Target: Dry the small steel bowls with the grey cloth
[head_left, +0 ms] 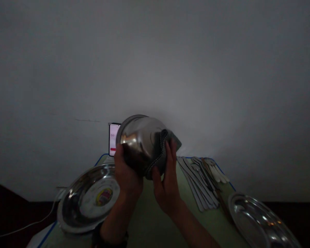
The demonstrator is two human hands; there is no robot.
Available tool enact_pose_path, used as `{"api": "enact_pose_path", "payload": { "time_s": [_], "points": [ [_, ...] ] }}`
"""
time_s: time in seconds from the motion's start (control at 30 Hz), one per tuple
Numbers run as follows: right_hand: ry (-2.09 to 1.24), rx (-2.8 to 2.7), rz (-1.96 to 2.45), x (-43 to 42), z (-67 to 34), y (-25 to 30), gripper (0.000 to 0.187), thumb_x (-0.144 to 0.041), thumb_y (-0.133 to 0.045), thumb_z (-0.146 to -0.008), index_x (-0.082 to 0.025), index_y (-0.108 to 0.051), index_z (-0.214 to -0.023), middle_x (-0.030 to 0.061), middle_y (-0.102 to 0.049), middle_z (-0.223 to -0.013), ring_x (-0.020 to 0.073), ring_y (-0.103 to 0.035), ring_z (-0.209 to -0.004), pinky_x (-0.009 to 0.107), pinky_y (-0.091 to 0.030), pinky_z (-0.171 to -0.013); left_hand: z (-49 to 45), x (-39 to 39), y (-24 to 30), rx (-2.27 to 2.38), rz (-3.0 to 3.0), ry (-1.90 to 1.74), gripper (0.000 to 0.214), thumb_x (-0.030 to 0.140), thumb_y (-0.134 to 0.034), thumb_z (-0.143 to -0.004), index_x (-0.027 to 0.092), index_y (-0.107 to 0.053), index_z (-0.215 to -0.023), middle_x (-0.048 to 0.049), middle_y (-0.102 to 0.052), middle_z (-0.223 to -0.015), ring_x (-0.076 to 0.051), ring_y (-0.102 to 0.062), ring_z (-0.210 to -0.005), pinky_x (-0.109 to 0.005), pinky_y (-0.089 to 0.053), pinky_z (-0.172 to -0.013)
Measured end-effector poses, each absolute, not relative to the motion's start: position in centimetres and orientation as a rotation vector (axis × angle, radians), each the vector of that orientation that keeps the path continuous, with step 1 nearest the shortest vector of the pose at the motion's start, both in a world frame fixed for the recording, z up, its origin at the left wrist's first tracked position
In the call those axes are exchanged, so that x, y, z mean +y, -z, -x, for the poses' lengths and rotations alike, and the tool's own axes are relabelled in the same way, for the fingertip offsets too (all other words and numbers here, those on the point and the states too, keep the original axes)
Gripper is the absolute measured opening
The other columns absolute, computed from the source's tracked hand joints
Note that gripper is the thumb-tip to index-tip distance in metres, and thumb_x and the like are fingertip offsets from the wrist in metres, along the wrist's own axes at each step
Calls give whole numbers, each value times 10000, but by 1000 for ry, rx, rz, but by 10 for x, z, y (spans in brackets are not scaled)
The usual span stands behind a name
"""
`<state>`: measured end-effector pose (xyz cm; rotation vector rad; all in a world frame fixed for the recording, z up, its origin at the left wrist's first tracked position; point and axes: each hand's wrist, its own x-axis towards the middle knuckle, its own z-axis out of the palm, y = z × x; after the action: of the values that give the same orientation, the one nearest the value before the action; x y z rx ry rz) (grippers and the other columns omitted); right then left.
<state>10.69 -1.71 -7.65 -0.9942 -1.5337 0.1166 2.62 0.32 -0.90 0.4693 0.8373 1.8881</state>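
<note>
A shiny metal bowl point(134, 144) is held up above the table, tilted so that its rounded outer side faces me. My left hand point(127, 175) grips its rim at the lower left, with the thumb along the edge. On the bowl's right side my right hand point(167, 182) presses a dark grey cloth point(161, 151) with a stitched edge against the metal. The fingers of that hand are bent over the cloth. The inside of the bowl is hidden from view.
A large metal basin point(74, 220) with a yellow and red label stands at left. Behind the bowl a phone point(113, 139) leans upright. Knives point(196, 189), spoons and forks lie in rows at right, beside a metal tray point(250, 217). The table point(150, 227) meets a wall point(155, 62).
</note>
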Motion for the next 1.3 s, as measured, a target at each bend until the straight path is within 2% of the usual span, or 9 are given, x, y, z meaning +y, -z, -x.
{"api": "enact_pose_path", "payload": {
  "time_s": [0.17,0.27,0.37,0.5,0.67,0.83,1.0,1.17,1.3],
  "points": [
    [141,-1647,988,-22,-112,70,680,-251,-421,-943,-250,-89,-1536,101,-203,-1594,284,-157,-1481,610,-246,-1152,-22,-2,19,1171,-838,-1758,322,476,-579,-798,203,-636,-638,-2,-606,-621,-191,-613,-745,-258,-486,-646],
    [194,-1680,961,-22,-122,61,574,-211,-436,-937,-268,-279,-1487,84,-377,-1512,263,-222,-1458,588,-218,-1163,-21,-5,20,1209,-1429,-1432,465,555,-511,-801,210,-505,-490,15,-463,-492,-154,-462,-538,-264,-368,-488],
    [60,-1662,933,-19,-137,51,438,-224,-437,-948,-269,-451,-1383,71,-510,-1409,234,-384,-1370,551,-258,-1154,-20,-8,16,1124,-1725,-1186,497,566,-460,-829,197,-473,-497,29,-436,-490,-119,-369,-493,-254,-300,-467],
    [-255,-1556,899,-10,-161,43,372,-309,-442,-955,-258,-557,-1304,58,-567,-1370,211,-481,-1304,456,-346,-1124,-12,-9,14,1088,-1674,-1118,526,611,-485,-813,194,-470,-493,38,-414,-465,-102,-339,-452,-244,-245,-431],
    [-530,-1225,1020,3,-176,45,449,-512,-483,-898,-216,-673,-1177,54,-688,-1221,245,-575,-1218,416,-408,-1081,-4,0,17,1078,-1017,-1354,465,596,-700,-666,188,-552,-499,26,-482,-442,-107,-414,-404,-231,-295,-387],
    [-633,-1189,1052,14,-174,56,543,-545,-494,-880,-210,-586,-1298,52,-595,-1366,231,-494,-1312,403,-354,-1130,-11,17,16,989,-515,-1557,241,411,-613,-815,179,-673,-789,-19,-683,-654,-181,-643,-597,-288,-526,-593],
    [-515,-1335,1014,17,-154,72,527,-459,-378,-964,-215,-404,-1429,86,-440,-1493,199,-368,-1400,444,-285,-1169,-19,26,18,855,-215,-1684,182,295,-548,-871,172,-681,-851,-15,-720,-753,-178,-690,-758,-290,-547,-778],
    [-59,-1450,1109,1,-127,75,443,-317,-339,-983,-220,-397,-1411,117,-320,-1531,242,-259,-1439,562,-241,-1158,-32,20,25,951,-379,-1679,261,388,-508,-885,201,-688,-859,-12,-716,-803,-163,-671,-750,-258,-529,-714],
    [167,-1626,1097,-12,-123,63,496,-264,-407,-952,-212,-354,-1443,126,-377,-1504,264,-294,-1419,563,-274,-1139,-35,7,27,1226,-835,-1569,400,485,-524,-860,199,-612,-593,5,-582,-547,-152,-538,-560,-241,-439,-538]
  ]
}}
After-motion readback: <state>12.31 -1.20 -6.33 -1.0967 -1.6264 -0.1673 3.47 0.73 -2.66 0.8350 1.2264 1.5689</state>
